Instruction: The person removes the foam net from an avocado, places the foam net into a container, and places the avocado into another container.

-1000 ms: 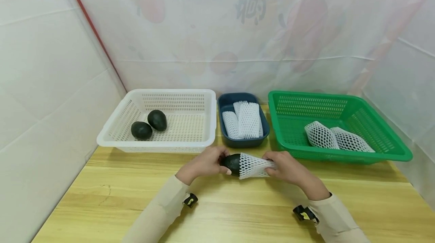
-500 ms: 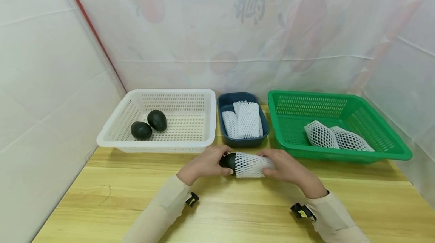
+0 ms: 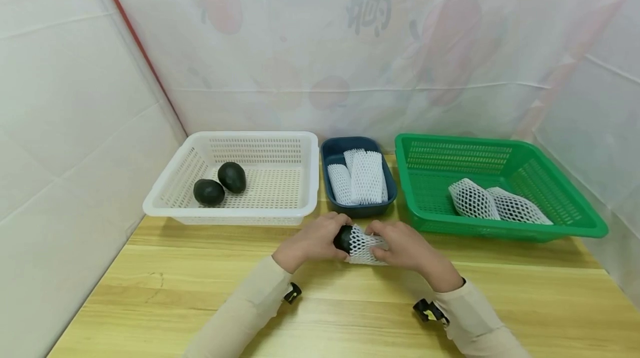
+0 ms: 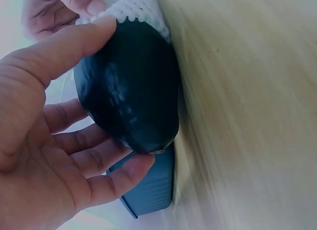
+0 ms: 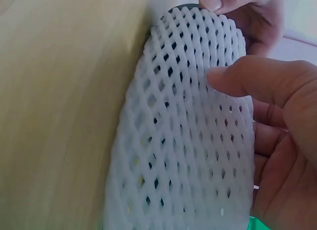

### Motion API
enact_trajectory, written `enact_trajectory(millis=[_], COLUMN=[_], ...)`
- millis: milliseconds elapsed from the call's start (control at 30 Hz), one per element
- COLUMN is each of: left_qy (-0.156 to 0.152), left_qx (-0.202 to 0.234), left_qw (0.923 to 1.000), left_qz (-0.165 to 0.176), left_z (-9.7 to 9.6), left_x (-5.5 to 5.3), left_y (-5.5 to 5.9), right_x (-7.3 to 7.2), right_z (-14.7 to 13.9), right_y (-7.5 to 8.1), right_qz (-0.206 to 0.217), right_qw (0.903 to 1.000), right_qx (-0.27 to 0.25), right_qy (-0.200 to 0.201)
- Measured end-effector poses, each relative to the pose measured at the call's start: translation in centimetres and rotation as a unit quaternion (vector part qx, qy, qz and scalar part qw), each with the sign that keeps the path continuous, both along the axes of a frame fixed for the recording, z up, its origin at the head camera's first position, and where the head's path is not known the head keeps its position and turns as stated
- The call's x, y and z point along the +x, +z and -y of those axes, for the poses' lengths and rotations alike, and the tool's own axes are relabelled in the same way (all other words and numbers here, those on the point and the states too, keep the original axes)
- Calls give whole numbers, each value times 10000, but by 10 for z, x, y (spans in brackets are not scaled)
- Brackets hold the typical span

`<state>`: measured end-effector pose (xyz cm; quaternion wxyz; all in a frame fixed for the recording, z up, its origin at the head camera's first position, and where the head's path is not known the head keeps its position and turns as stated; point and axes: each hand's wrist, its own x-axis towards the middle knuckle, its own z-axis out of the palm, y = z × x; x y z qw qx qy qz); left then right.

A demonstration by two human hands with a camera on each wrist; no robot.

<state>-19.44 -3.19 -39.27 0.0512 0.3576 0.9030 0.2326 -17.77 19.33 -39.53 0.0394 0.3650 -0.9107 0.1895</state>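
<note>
A dark avocado (image 4: 131, 86) lies partly inside a white foam net sleeve (image 5: 183, 126), low over the wooden table. In the head view my left hand (image 3: 320, 238) grips the bare end of the avocado, thumb in front and fingers behind. The left wrist view shows that thumb right at the sleeve's edge. My right hand (image 3: 402, 247) pinches the sleeve from the other side, its thumb pressed on the mesh in the right wrist view. The sleeve's far end is loose and reaches under the right palm.
A white basket (image 3: 230, 212) with two avocados (image 3: 231, 177) stands at the back left. Behind my hands is a blue bin (image 3: 357, 210) of folded foam sleeves (image 3: 366, 177). At the back right a green basket (image 3: 500, 230) holds two sleeved avocados (image 3: 472, 199).
My right hand has moved left along the sleeve, closer to the left hand. The left hand has shifted slightly right, and the sleeve looks shorter and more bunched between them.
</note>
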Motion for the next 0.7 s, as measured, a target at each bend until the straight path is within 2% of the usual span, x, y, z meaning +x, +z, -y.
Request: enact_trajectory(millis=[367,700], left_qy=[-42,53], left_qx=[-7,169], left_qw=[10000,9997], left_qz=[-66,-142], left_z=[-1,17], left_x=[2,10], left_y=[0,2], right_x=[3,9], right_z=[0,-15], right_y=[2,14], right_qz=[-22,-229], right_qw=[10000,9992], right_qx=[3,142], right_qy=[-79,-311])
